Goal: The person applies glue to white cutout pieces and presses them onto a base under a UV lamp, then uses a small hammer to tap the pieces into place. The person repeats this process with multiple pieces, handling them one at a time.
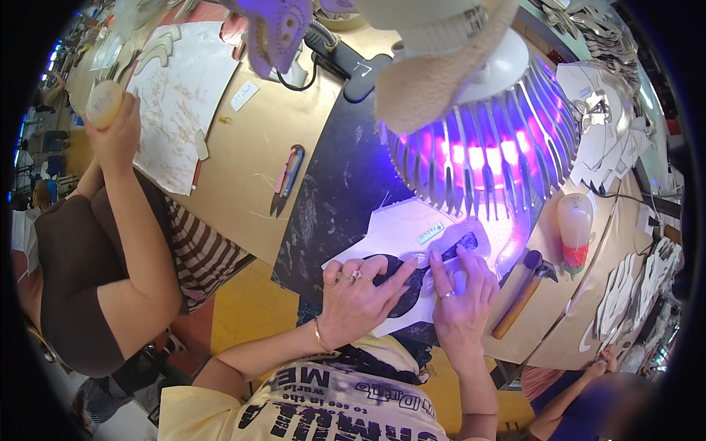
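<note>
A white shoe upper piece (393, 229) with a black lining part and a small pale label lies on a black board (334, 198), under a lit lamp. My left hand (357, 298) is closed on its near edge, the index finger pressing beside the black part and the other fingers curled. My right hand (465, 305) grips the same piece from the right, fingertips pressed down close to the left index finger. What lies under the fingertips is hidden. Purple light from the ribbed lamp (482, 140) falls over the upper piece.
A hammer (518, 298) and a plastic bottle with a red band (575, 231) lie right of the board. Thread snips (287, 180) rest on its left. A co-worker (118, 242) at the left holds a similar bottle (104, 104). Cut pieces (629, 298) are stacked at the right.
</note>
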Motion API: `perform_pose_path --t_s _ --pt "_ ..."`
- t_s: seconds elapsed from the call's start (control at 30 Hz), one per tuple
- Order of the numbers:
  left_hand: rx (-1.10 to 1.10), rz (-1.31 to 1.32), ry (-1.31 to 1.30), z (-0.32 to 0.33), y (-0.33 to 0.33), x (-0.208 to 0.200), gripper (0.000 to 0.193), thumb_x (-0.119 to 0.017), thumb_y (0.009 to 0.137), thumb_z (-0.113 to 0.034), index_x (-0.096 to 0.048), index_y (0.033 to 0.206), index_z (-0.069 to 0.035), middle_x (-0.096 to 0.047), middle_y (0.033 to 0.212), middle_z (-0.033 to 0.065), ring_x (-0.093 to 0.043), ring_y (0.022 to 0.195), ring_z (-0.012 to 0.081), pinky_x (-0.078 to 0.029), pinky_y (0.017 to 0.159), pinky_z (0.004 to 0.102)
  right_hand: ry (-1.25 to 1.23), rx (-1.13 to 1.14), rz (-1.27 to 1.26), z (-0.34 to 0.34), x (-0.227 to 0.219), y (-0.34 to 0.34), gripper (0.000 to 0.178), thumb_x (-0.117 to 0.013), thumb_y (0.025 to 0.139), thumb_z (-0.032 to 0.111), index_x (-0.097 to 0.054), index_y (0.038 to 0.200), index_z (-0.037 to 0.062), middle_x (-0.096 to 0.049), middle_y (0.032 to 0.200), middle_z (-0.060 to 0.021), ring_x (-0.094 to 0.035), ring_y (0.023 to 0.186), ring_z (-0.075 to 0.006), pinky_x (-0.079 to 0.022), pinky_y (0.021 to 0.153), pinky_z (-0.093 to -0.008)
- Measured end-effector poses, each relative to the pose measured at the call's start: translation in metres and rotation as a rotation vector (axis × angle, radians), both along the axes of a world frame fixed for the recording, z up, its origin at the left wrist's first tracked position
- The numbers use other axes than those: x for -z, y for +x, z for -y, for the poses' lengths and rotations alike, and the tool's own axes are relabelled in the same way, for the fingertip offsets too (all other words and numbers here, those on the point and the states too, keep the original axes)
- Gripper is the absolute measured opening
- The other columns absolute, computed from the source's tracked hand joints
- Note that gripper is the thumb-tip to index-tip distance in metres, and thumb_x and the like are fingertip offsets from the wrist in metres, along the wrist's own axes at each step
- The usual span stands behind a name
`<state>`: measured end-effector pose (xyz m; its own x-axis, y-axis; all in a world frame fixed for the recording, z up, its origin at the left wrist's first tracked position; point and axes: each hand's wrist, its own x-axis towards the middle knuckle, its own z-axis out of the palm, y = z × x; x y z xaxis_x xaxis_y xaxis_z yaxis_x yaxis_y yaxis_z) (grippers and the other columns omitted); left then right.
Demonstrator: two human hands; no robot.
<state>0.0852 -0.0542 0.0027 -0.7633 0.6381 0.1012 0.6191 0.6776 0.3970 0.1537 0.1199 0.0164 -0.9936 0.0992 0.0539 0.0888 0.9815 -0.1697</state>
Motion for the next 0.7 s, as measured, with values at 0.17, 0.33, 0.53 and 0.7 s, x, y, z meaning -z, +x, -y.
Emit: perform_pose_path --t_s 0.17,0.33,0.53,0.7 --pt "-0.012 0.02 0.009 -0.001 0.0 0.001 0.043 -0.073 0.085 -0.032 -0.069 0.128 -0.029 -0.048 0.093 -0.0029 -0.045 0.087 0.0164 -0.025 0.085 0.0394 0.011 0.003 -0.026 0.003 0.002 0.002 0.05 -0.063 0.086 0.003 -0.065 0.133 0.0185 -0.057 0.13 -0.0139 -0.053 0.122 -0.0321 -0.039 0.101 -0.0466" --pt "0.006 -0.007 0.025 -0.001 -0.002 0.003 0.046 -0.073 0.084 -0.03 -0.068 0.13 -0.028 -0.047 0.091 -0.0023 -0.044 0.085 0.0164 -0.025 0.083 0.0397 0.002 -0.011 -0.086 0.007 0.008 0.005 0.049 -0.062 0.085 0.003 -0.066 0.132 0.0175 -0.058 0.131 -0.012 -0.054 0.122 -0.0304 -0.038 0.102 -0.0456" --pt "0.006 0.011 0.024 -0.003 0.001 0.005 0.049 -0.073 0.084 -0.03 -0.066 0.132 -0.029 -0.046 0.09 -0.0022 -0.044 0.084 0.016 -0.025 0.082 0.0394 0.022 -0.052 -0.117 0.013 0.008 0.005 0.049 -0.067 0.082 0.0 -0.065 0.129 0.0121 -0.059 0.131 -0.0103 -0.055 0.119 -0.0304 -0.039 0.1 -0.0446" --pt "0.015 0.014 0.062 -0.002 0.0 0.007 0.048 -0.073 0.084 -0.029 -0.067 0.131 -0.028 -0.046 0.09 -0.0023 -0.045 0.083 0.0165 -0.027 0.083 0.0398 0.05 -0.065 -0.079 0.017 0.009 0.006 0.044 -0.066 0.082 0.0 -0.065 0.126 0.0047 -0.062 0.131 -0.0089 -0.057 0.121 -0.0267 -0.04 0.1 -0.0412"
